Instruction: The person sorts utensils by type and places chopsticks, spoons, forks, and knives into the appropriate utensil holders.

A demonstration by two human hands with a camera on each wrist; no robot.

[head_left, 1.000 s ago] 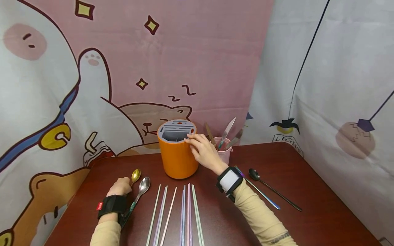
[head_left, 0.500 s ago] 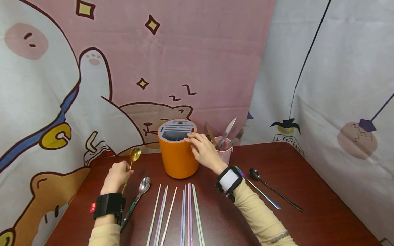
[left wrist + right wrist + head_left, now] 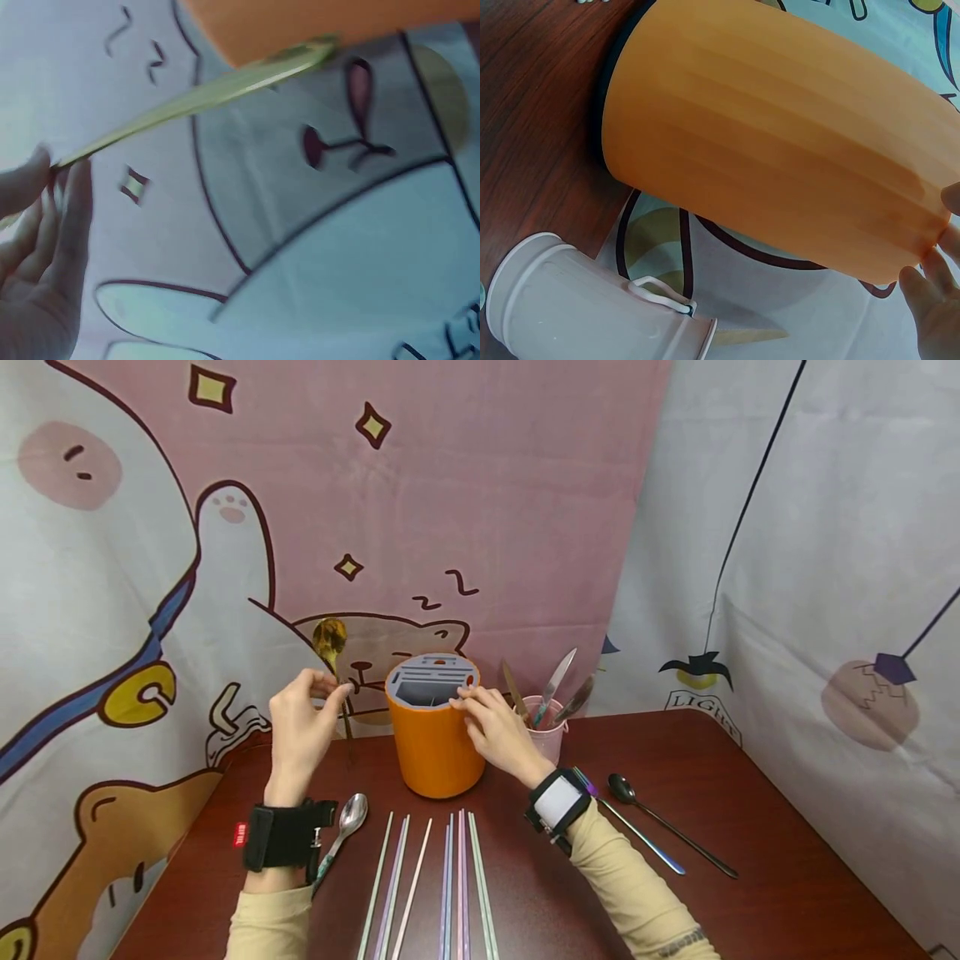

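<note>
In the head view the left hand (image 3: pixel 303 718) pinches the handle of a gold spoon (image 3: pixel 330 642) between thumb and fingers, bowl up, above the table left of the orange holder (image 3: pixel 437 752). The left wrist view shows the gold spoon (image 3: pixel 202 96) slanting from the left fingertips. The right hand (image 3: pixel 501 731) rests its fingers on the holder's upper right rim; in the right wrist view those fingers touch the orange holder (image 3: pixel 772 135) near its top edge. The holder stands upright, its slotted grey top with a large compartment at the front.
A silver spoon (image 3: pixel 352 814) lies by the left forearm. Several pastel chopsticks (image 3: pixel 411 887) lie in front of the holder. Behind the right hand stands a pink bucket (image 3: pixel 551 743) with knives (image 3: pixel 557 678). A rainbow-coloured utensil (image 3: pixel 637 832) and a black spoon (image 3: pixel 667 825) lie at right.
The left hand has lifted the gold spoon off the table, raising it up and slightly right beside the holder. The right hand has stayed on the holder's rim.
</note>
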